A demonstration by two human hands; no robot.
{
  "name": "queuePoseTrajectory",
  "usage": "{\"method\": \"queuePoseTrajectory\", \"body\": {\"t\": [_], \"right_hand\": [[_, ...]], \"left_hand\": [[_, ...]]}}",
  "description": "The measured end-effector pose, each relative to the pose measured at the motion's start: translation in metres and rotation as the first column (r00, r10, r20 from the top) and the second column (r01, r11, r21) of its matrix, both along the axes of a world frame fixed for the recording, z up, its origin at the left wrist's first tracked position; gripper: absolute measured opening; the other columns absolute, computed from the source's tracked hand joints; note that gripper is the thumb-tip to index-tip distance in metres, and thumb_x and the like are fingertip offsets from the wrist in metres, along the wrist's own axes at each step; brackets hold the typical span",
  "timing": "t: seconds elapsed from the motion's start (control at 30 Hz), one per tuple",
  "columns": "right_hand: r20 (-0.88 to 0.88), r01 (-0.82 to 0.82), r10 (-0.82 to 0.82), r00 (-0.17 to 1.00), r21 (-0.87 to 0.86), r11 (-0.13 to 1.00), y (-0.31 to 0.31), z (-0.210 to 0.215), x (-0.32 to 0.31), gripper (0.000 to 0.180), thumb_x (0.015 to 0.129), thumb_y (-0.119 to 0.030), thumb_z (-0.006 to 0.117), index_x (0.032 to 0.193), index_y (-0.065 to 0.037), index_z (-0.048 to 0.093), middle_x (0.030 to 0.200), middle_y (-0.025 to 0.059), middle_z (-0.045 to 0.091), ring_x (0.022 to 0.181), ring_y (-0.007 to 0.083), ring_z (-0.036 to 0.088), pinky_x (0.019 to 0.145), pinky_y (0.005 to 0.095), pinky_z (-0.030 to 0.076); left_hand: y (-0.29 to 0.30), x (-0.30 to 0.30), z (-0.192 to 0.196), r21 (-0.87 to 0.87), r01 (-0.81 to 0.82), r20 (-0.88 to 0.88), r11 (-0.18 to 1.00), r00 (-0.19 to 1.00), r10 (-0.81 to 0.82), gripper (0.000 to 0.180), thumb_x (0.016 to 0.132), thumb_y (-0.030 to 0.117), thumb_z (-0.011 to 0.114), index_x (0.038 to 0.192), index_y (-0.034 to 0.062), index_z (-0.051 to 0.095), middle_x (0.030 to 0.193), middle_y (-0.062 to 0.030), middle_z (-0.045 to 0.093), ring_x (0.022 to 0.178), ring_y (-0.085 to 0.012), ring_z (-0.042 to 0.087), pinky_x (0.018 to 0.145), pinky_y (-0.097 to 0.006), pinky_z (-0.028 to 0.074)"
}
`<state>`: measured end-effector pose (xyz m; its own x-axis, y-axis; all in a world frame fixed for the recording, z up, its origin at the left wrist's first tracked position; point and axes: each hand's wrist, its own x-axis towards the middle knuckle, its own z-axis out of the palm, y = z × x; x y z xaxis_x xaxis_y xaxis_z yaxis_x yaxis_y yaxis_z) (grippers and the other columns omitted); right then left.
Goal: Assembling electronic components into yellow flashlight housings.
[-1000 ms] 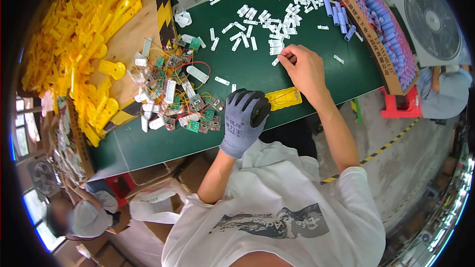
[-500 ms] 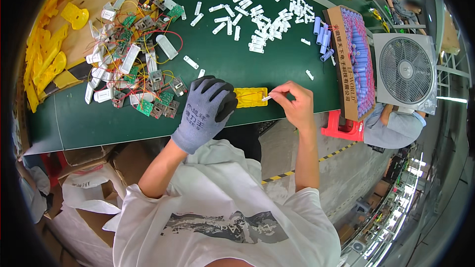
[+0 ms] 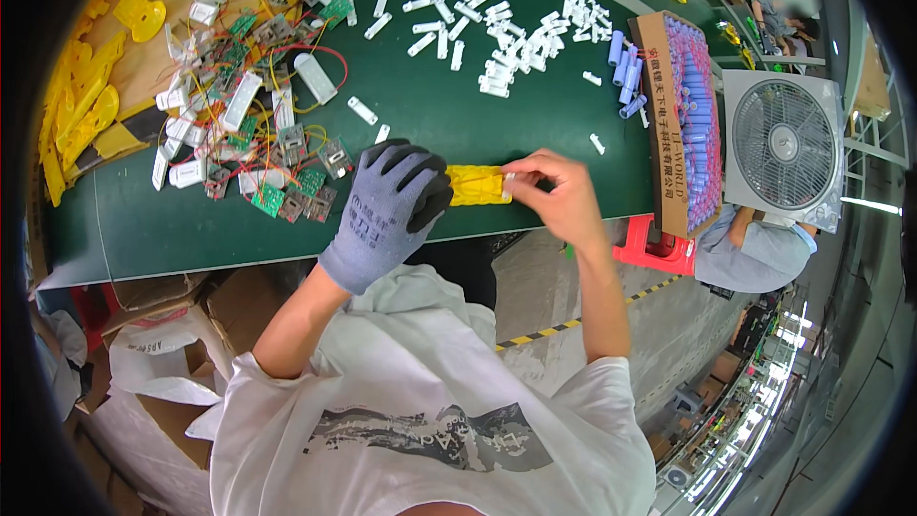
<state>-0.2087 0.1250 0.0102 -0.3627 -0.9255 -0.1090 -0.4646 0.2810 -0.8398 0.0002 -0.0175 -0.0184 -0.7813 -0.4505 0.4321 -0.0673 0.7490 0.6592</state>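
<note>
Yellow plastic housing [image 3: 477, 185] lies at the near edge of the green table [image 3: 535, 124], pinned between both hands. Left hand [image 3: 392, 210], in a grey glove with black fingertips, presses down over the housing's left end, fingers curled onto it. Right hand [image 3: 559, 193], bare, pinches a small white piece [image 3: 508, 178] thumb against forefinger, right at the housing's right end.

Step in hand, by my reading: fitting the white piece into the end of the housing. Next move likely calls for a straight push along the housing while the gloved hand braces it from sliding.

More white pieces [image 3: 506, 29] are scattered across the far middle of the table. Circuit boards with red and yellow wires [image 3: 277, 143] sit in a heap to the left, near the gloved hand. Cardboard box of purple cells [image 3: 693, 115] stands at the right edge, with a white fan [image 3: 783, 148] just beyond it.
</note>
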Motion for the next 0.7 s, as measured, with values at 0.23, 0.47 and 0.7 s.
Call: {"method": "queuePoseTrajectory", "body": {"t": [0.23, 0.47, 0.7], "right_hand": [[0.134, 0.076, -0.11, 0.985, 0.236, 0.969, -0.014, 0.016, -0.001, 0.036, 0.077, -0.004, 0.074, 0.111, -0.005, 0.062, 0.07, 0.0, 0.06, 0.061, 0.0068, 0.051, 0.058, 0.0227, 0.041], [-0.35, 0.263, -0.214, 0.912, 0.098, 0.96, -0.051, 0.035, -0.109, 0.017, 0.088, -0.019, 0.067, 0.097, -0.005, 0.069, 0.071, 0.0042, 0.066, 0.062, 0.0102, 0.061, 0.058, 0.028, 0.049], [-0.778, 0.567, -0.216, 0.59, 0.209, 0.797, -0.044, 0.017, -0.195, 0.024, 0.082, -0.031, 0.069, 0.098, -0.013, 0.071, 0.088, 0.0089, 0.072, 0.083, 0.0296, 0.07, 0.074, 0.0405, 0.053]], "left_hand": [[-0.002, 0.0, 0.002, -0.006, 0.045, 0.01, 0.999, 0.999, -0.045, 0.023, 0.07, 0.006, 0.072, 0.089, 0.0091, 0.06, 0.102, -0.0063, 0.063, 0.099, -0.0289, 0.057, 0.093, -0.044, 0.042], [-0.003, -0.004, 0.002, -0.017, 0.001, -0.021, 1.0, 1.0, -0.002, 0.026, 0.071, 0.005, 0.072, 0.093, 0.0085, 0.06, 0.102, -0.0072, 0.063, 0.1, -0.0303, 0.057, 0.093, -0.044, 0.041], [0.001, -0.002, -0.002, -0.002, 0.024, -0.015, 1.0, 1.0, -0.024, 0.026, 0.071, 0.006, 0.073, 0.093, 0.0085, 0.06, 0.104, -0.0072, 0.063, 0.1, -0.03, 0.056, 0.092, -0.043, 0.041]]}}
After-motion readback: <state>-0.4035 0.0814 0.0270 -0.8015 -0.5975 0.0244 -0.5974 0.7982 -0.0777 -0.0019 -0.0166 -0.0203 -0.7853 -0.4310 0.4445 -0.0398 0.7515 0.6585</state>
